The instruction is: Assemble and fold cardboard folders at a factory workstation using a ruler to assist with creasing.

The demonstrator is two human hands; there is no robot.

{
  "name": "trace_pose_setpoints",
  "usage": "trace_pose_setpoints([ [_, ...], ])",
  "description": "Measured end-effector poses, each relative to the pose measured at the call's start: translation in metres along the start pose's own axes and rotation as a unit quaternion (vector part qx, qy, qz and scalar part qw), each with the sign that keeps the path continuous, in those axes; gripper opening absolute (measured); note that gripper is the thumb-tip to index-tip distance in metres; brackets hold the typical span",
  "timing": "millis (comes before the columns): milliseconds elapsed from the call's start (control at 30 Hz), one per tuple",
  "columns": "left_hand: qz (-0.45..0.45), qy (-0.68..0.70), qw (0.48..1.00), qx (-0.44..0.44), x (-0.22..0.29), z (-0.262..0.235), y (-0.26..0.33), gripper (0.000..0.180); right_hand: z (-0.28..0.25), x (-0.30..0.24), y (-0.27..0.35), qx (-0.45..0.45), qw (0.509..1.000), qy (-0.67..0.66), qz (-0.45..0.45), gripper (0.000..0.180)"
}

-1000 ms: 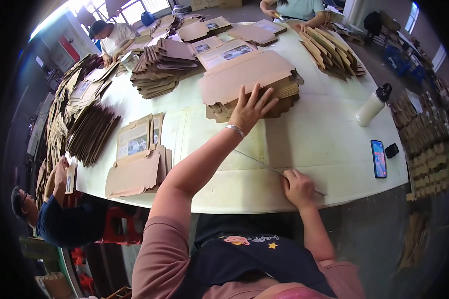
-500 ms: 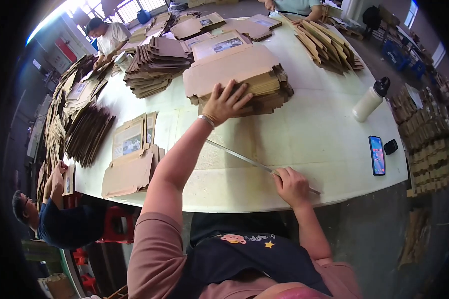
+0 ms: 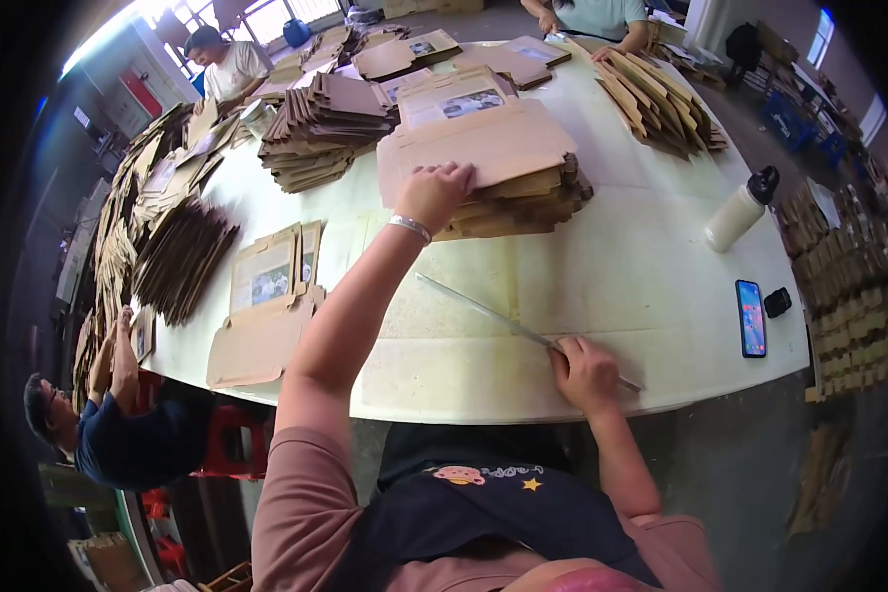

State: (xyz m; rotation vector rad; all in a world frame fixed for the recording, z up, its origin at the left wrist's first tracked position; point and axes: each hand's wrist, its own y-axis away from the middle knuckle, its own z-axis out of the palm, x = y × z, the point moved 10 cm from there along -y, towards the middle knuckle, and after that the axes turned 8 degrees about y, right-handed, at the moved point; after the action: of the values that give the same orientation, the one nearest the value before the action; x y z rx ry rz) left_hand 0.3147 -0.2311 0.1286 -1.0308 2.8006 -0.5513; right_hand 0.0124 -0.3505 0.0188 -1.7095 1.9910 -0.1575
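Note:
A stack of flat, die-cut brown cardboard boxes [image 3: 523, 207] lies on the white table in front of me. My left hand [image 3: 432, 197] is closed at the near edge of its top cardboard sheet [image 3: 493, 143], fingers curled over that edge and the thumb hidden. The sheet has a printed picture panel at its far end. Nearer the table's front edge, my right hand [image 3: 586, 375] grips a long, thin, grey metal strip [image 3: 474, 304]. The strip lies slantwise on the table, its far end pointing toward the stack, its short end sticking out right of my hand.
Left are a few flat boxes [image 3: 257, 340] and dark stacked cardboard [image 3: 185, 261]. Beyond stand more piles [image 3: 321, 138]. At right are a white bottle [image 3: 735, 217], a phone [image 3: 751, 318] and a small black case [image 3: 777, 302]. Several people work around the table.
My left hand has gone from lying spread on the stack's near side to curling its fingers over the top sheet's edge. My right hand keeps hold of the strip.

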Motion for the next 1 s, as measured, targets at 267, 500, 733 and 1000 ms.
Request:
trace_pose_setpoints([
  [267,0.099,-0.051,0.993,0.039,0.067,-0.094,0.158,0.065,0.002,0.006,0.001,-0.007,1.0,0.018,0.008,0.016],
  [500,0.089,0.015,0.986,-0.138,0.108,-0.046,0.362,0.066,-0.002,0.003,-0.005,0.035,0.998,0.045,-0.001,0.019],
  [733,0.048,0.066,0.98,-0.184,0.101,-0.026,0.384,0.067,0.0,0.011,0.002,-0.002,0.997,0.07,0.046,0.024],
  [1000,0.072,0.169,0.969,-0.167,0.085,-0.009,0.345,0.063,-0.051,0.075,0.022,-0.024,0.985,0.124,0.116,0.025],
])
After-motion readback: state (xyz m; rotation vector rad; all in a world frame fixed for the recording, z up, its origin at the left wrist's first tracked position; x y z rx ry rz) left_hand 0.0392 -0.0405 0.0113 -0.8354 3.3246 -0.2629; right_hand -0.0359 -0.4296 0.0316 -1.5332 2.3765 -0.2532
